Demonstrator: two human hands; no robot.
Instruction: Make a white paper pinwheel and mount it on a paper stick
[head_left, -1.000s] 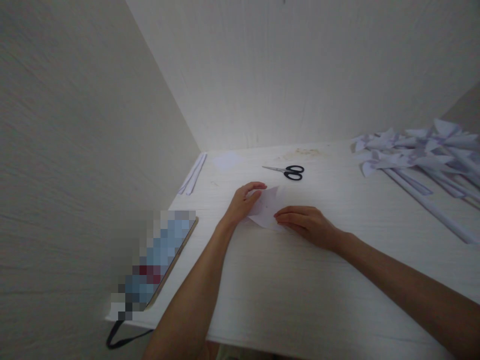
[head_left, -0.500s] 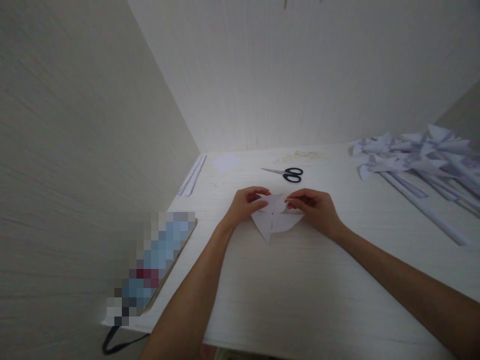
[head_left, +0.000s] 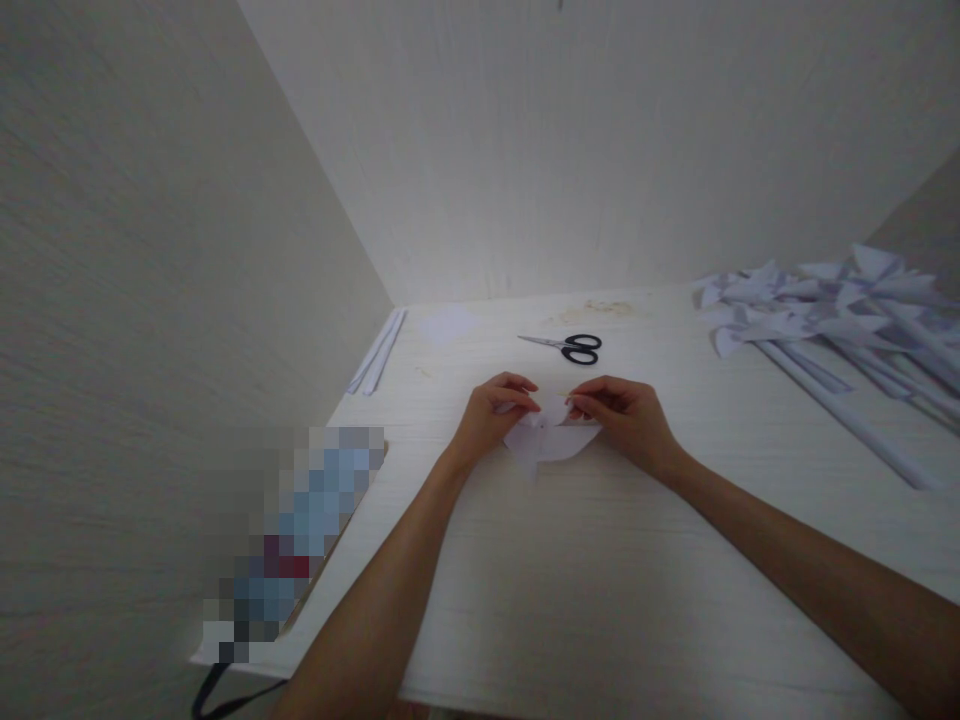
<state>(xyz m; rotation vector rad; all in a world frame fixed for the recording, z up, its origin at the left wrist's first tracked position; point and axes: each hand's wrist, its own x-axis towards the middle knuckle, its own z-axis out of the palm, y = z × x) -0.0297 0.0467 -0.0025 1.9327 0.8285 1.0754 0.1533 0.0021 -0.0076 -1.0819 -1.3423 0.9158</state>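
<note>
A white paper pinwheel [head_left: 559,444] with cut, pointed blades is held just over the table's middle. My left hand [head_left: 495,415] is closed, its thumb and fingers pinching the pinwheel's left side where a blade is folded in toward the centre. On the other side my right hand [head_left: 619,410] is closed in a pinch by a curled blade. A thin tan stick [head_left: 564,393], perhaps a toothpick, pokes out at its fingertips. Part of the paper is hidden behind the fingers. Beyond the hands lie scissors [head_left: 566,346] with black handles.
Several white paper pinwheels [head_left: 817,300] with rolled paper sticks [head_left: 847,415] are piled at the right. Flat paper strips [head_left: 379,350] and a pale paper sheet [head_left: 448,323] lie at the back left. A blurred-out object [head_left: 319,520] stands along the left edge; walls rise behind and left.
My left fingers have moved in toward the pinwheel's centre, folding a blade over. A thin tan stick now shows at my right fingertips. The view has shifted slightly.
</note>
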